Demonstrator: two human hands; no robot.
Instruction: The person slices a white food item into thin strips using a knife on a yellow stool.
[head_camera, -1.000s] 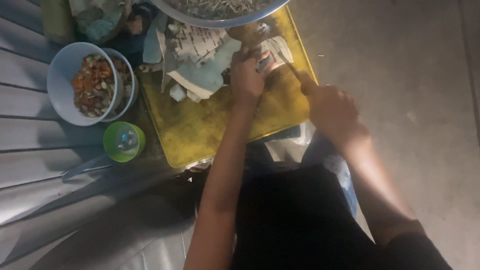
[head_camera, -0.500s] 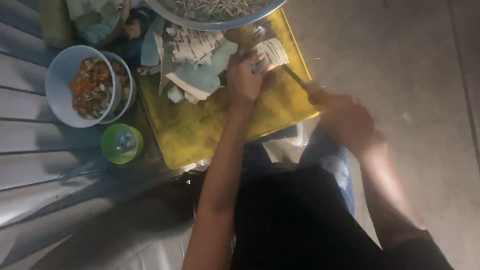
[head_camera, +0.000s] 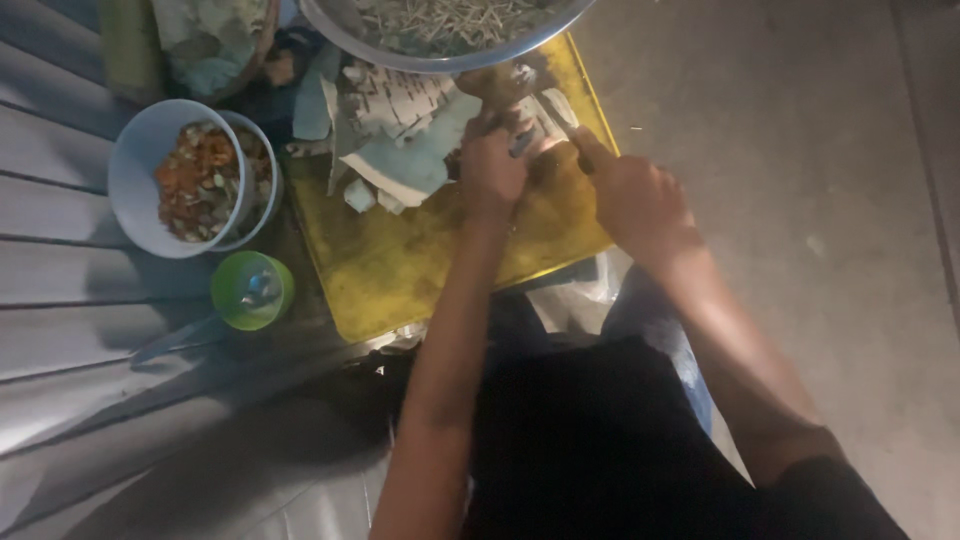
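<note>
On the far right part of the yellow cutting board (head_camera: 420, 270), our left hand (head_camera: 490, 165) presses down with curled fingers on a pale, layered piece of food (head_camera: 535, 118); the fingers wrap over its near end, and we cannot tell exactly what the piece is. Our right hand (head_camera: 635, 200) is closed in a fist around the handle of a knife (head_camera: 570, 135), whose blade reaches toward the food just beside the left fingers; the blade is partly hidden and blurred, so we cannot tell whether it touches the food. Both hands sit close together, nearly touching. Left of the left hand, on the same board, we note a heap of pale cut pieces and scraps (head_camera: 395, 130) lying over a bluish sheet. At the board's far edge, a large metal bowl (head_camera: 440, 62) overlaps it, holding thin pale strips. Off the board's left side, a light blue bowl (head_camera: 135, 180) is nested on a second one and holds chopped orange and brown bits. Near the board's near left corner stands a small green cup (head_camera: 250, 290). Under the bowls and cup we see grey slats (head_camera: 80, 290); right of the board, bare concrete floor (head_camera: 800, 150).
</note>
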